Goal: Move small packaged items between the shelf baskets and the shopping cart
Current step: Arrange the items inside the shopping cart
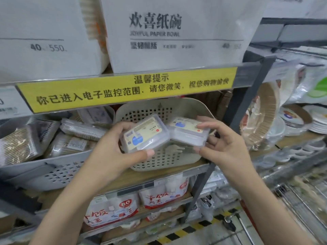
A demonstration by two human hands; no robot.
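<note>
Two bare hands are each gripping a clear plastic box over a beige basket (177,161): left hand (113,149) curling fingers around the left box (145,134), right hand (224,144) pinching the right box (187,131).

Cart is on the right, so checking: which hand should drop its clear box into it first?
Probably the right hand: its clear box is nearer the cart. The left hand would cross over.

2 boxed packs (146,134) over basket (177,110)

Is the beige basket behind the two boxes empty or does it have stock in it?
Cannot tell. The left hand and right hand hold clear boxes over the beige basket, hiding its inside.
</note>
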